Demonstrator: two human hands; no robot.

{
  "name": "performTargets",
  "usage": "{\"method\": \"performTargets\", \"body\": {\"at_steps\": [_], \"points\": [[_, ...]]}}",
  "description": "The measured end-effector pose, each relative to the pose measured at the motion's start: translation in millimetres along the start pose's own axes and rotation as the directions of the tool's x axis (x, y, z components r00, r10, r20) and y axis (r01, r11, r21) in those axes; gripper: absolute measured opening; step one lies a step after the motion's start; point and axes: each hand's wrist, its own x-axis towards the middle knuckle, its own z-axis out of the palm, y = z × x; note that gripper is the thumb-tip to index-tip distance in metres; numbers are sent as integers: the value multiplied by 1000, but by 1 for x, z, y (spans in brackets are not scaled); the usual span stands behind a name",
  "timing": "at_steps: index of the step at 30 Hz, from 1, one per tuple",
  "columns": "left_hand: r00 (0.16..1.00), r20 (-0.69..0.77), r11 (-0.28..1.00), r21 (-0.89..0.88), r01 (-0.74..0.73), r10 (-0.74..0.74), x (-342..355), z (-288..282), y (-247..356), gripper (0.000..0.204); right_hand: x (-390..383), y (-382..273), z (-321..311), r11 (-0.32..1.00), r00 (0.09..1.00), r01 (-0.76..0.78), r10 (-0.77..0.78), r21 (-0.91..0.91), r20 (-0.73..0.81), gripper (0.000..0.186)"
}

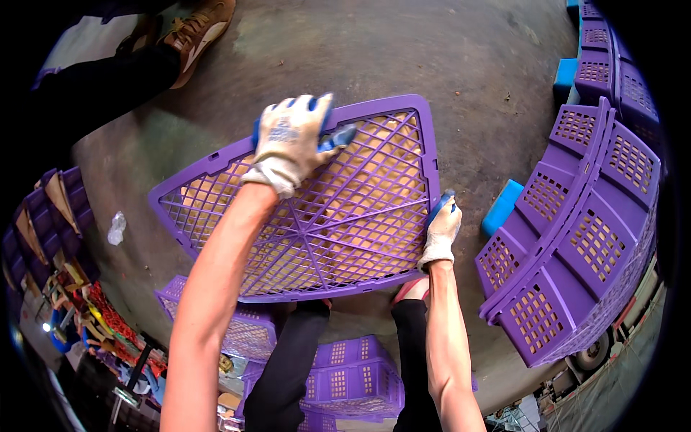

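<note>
A purple plastic crate (301,229) lies in front of me with its lattice face up. Tan pieces show through the lattice; what exactly they are I cannot make out. My left hand (288,140), in a white glove with blue fingertips, grips the far rim, its thumb stretched over the lattice. At the right side edge, my right hand (441,227), gloved alike, is closed round the rim, its fingers partly hidden.
Stacked purple crates (576,237) line the right, with blue blocks (502,207) beside them. More crates (353,378) stand behind my legs. Another person's shoe (198,39) is at the far left. Clutter (108,324) lies lower left, and a clear plastic scrap (116,228) on the floor.
</note>
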Motion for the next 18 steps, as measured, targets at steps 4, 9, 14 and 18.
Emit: {"method": "performTargets", "body": {"at_steps": [4,9,14,18], "points": [[995,69,998,-20,66,-65,-31,-19,-42,50,-21,-39,-12,949,966,215,-242,-230,-96,31],[999,-21,989,-146,25,-28,-36,1,-62,34,-44,-152,7,386,425,838,-905,-386,16,43],[1000,4,983,-183,26,-26,-34,17,-73,24,-25,-208,42,220,230,973,-855,-78,464,41],[998,43,975,-216,59,-50,-32,15,-71,20,-16,-224,66,386,353,920,-748,-64,563,39]]}}
